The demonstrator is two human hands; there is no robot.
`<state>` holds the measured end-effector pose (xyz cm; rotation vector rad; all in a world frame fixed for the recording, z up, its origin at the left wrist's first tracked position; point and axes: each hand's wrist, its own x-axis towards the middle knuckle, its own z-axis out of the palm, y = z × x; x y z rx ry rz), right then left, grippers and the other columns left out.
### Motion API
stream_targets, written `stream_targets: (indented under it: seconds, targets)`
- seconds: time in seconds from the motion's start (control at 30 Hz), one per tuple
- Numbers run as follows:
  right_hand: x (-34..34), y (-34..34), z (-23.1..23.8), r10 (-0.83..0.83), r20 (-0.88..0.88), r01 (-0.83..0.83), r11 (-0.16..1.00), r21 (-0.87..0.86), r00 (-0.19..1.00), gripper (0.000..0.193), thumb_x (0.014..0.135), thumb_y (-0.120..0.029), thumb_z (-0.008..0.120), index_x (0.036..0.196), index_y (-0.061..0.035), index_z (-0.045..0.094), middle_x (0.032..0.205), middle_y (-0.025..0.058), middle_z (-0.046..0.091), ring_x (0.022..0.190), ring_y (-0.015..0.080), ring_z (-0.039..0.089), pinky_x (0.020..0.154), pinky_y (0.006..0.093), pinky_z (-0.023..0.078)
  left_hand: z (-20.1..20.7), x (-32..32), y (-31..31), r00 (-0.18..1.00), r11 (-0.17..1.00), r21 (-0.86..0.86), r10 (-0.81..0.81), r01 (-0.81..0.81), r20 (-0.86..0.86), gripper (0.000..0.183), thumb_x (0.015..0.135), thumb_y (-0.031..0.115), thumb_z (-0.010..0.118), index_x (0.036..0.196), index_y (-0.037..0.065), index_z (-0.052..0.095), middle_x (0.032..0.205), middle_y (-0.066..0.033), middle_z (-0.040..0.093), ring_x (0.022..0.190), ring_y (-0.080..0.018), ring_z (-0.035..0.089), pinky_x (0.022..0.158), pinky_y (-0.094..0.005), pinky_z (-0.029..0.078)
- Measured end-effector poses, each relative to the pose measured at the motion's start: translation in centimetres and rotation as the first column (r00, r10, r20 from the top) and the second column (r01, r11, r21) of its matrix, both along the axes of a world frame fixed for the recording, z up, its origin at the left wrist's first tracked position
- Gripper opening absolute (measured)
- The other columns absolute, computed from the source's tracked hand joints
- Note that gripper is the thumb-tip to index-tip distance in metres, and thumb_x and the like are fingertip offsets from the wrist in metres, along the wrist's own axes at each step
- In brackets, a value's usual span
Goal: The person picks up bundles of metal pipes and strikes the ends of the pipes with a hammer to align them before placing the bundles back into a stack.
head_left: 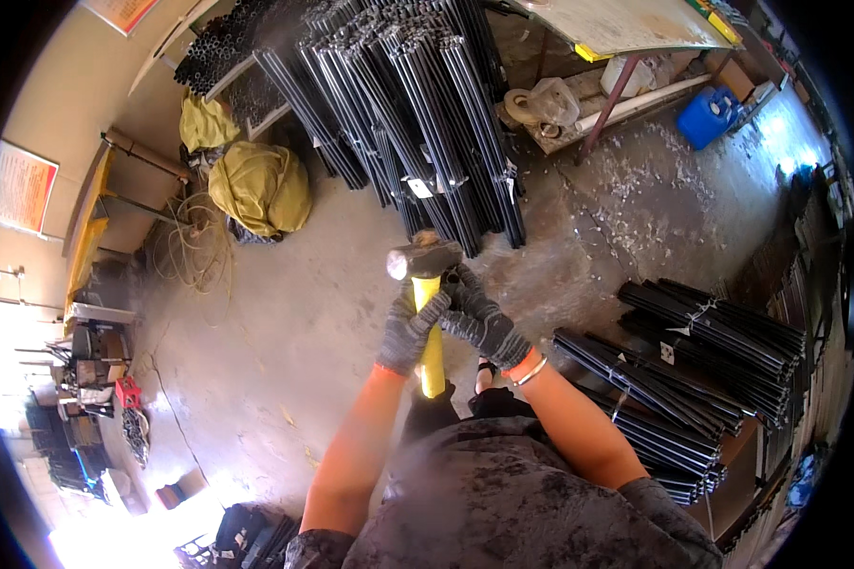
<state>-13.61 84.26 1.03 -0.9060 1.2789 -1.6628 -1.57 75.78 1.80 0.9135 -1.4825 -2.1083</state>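
In front of my body I hold a hammer with a heavy, dull metal head (425,258) and a yellow handle (431,356). Its head points away from me, and the handle's end hangs toward my legs. My left hand (410,327), in a grey knit glove with an orange cuff, is closed around the handle just below the head. My right hand (484,318), gloved the same way, is closed against the upper handle, its fingers curled beside the head. Part of its grip is hidden. A bangle (531,371) circles my right wrist.
Bundles of dark metal tubes (408,114) stand ahead; more tied bundles (674,370) lie at right. Yellowish sacks (261,185) and coiled cable (194,247) sit at left. A table (636,24) and blue jerrycan (709,118) are at far right.
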Motion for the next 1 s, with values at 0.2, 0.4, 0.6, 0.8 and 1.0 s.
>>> stream_targets:
  seconds: [0.2,0.4,0.6,0.8,1.0]
  targets:
    - [-1.0,-0.7,-0.8,0.163,-0.24,-0.097,0.959,0.265,0.957,0.066,0.069,-0.008,0.074,0.125,-0.0039,0.038,0.109,0.009,0.054,0.097,0.0174,0.055,0.086,0.0325,0.049,-0.6,-1.3,0.3,0.967,0.979,0.197,0.101,-0.054,-0.233,0.056,0.088,0.011,0.062,0.136,0.001,0.035,0.112,-0.0047,0.057,0.097,-0.0104,0.055,0.084,-0.0254,0.047]
    - [-0.4,-1.3,-2.2,-0.015,0.271,-0.027,0.988,0.152,0.962,0.044,0.075,0.0,0.066,0.117,-0.0034,0.05,0.102,0.0071,0.06,0.093,0.0177,0.057,0.084,0.0318,0.049,-3.6,0.2,-1.5,0.966,0.99,0.141,0.05,-0.015,-0.253,0.05,0.078,0.015,0.072,0.122,0.004,0.051,0.113,-0.0053,0.056,0.104,-0.016,0.053,0.093,-0.034,0.044]
    - [-1.3,-1.1,-3.5,-0.139,0.238,0.05,0.936,0.348,0.961,0.03,0.077,-0.002,0.065,0.106,-0.0041,0.058,0.088,0.0037,0.062,0.076,0.0125,0.059,0.068,0.0273,0.051,-4.6,1.6,-3.0,0.872,0.947,0.226,-0.095,0.227,-0.48,0.092,0.069,0.039,0.074,0.142,0.008,0.027,0.137,-0.0065,0.045,0.13,-0.0224,0.036,0.113,-0.0418,0.024]
    - [-1.4,-1.9,-2.5,-0.106,0.182,0.027,0.921,0.389,0.978,0.03,0.078,-0.004,0.066,0.107,-0.0036,0.058,0.088,0.0026,0.061,0.075,0.0116,0.058,0.067,0.0257,0.05,-6.1,2.4,-3.1,0.887,0.997,0.03,-0.043,0.064,-0.46,0.106,0.065,0.034,0.074,0.145,0.009,0.009,0.143,-0.0073,0.039,0.132,-0.0184,0.034,0.113,-0.0379,0.022]
    - [-1.7,-2.5,-2.1,-0.074,0.099,0.022,0.895,0.446,0.992,0.035,0.079,-0.003,0.063,0.113,-0.0038,0.055,0.093,0.0035,0.062,0.076,0.0116,0.058,0.067,0.0263,0.051,-8.1,3.1,-3.4,0.863,0.952,0.27,0.013,0.144,-0.505,0.084,0.069,0.027,0.077,0.137,0.006,0.032,0.135,-0.0067,0.046,0.127,-0.0194,0.04,0.11,-0.033,0.027]
